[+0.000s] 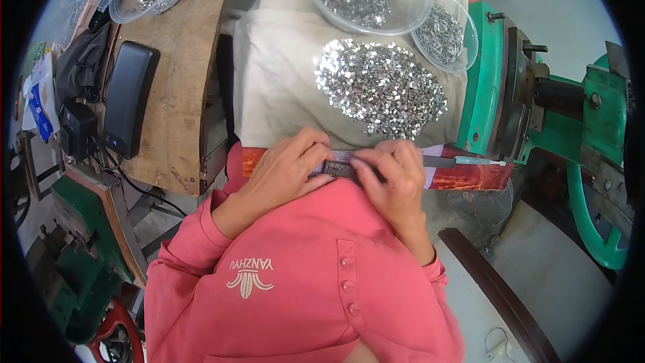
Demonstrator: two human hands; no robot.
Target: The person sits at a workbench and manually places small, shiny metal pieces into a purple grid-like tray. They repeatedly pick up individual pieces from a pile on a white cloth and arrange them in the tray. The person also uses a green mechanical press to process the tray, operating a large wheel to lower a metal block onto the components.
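Note:
My left hand [285, 167] and my right hand [395, 180] meet close to my body at the near edge of the cloth-covered surface. Between them is a small dark ridged block [339, 169], its ends covered by my fingers. Both hands are closed, fingertips bent onto the block; anything smaller in them is hidden. Just beyond lies a heap of small shiny metal pieces [383, 87] on the beige cloth [275, 74]. A thin grey tool [440, 161] with a pale tip sticks out to the right of my right hand, over a red patterned strip [470, 178].
Behind the heap stand a large clear bowl [368, 30] and a smaller clear dish [472, 40], both holding metal parts. A green machine [484, 81] with a handwheel borders the right. At left, a wooden table [178, 87] carries a black device [132, 97] and another bowl [121, 13].

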